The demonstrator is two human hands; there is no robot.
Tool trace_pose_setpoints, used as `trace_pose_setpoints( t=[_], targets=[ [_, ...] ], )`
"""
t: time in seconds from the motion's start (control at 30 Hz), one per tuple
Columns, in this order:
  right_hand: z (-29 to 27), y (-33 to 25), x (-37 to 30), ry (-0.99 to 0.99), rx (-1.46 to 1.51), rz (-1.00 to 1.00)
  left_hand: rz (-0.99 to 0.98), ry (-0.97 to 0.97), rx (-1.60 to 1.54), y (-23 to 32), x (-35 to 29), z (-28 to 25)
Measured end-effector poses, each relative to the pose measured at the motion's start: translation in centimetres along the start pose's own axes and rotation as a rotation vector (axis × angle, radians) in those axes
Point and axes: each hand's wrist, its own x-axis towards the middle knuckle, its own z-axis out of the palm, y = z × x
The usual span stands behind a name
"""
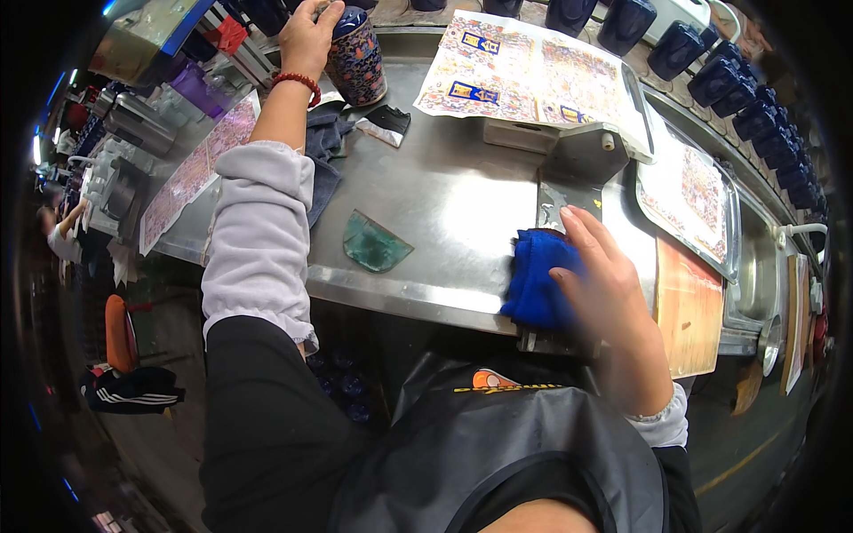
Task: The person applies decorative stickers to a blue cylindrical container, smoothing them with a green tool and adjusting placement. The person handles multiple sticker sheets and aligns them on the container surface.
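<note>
From where I stand, the person's left hand (306, 43) grips the top of a dark-blue, floral-patterned jar (359, 64) standing upright at the far side of the stainless-steel bench (404, 191). The right hand (613, 289), fingers loosely spread, is over a bright-blue folded cloth (536, 277) at the near edge; I can't tell whether they touch.

Steel table (426, 213) w/ bright glare; sink (753, 271) R of it. Orange chair (118, 333) L of table. Dk floor (764, 431) w/ yellow line (730, 475) R of table; strip light (37, 148) far L.
</note>
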Motion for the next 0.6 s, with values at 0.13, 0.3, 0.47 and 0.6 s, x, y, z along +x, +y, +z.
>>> trace_pose_setpoints(
  t=[0.13, 0.3, 0.47, 0.6],
  targets=[
    [-0.4, 0.7, 0.0, 0.002, -0.039, 0.015, -0.056, -0.075, -0.033, -2.3, 0.7, -0.1],
    [-0.8, 1.5, -0.7, -0.009, -0.1, 0.075, 0.041, -0.132, 0.152, -1.5, 1.5, -0.8],
    [-0.8, 1.6, -2.7, 0.009, -0.161, 0.145, 0.159, -0.038, 0.162, 5.6, -4.5, -2.8],
    [-0.2, 1.1, -3.9, 0.035, -0.243, 0.148, 0.137, -0.549, 0.052, 12.4, -16.5, -4.9]
  ],
)
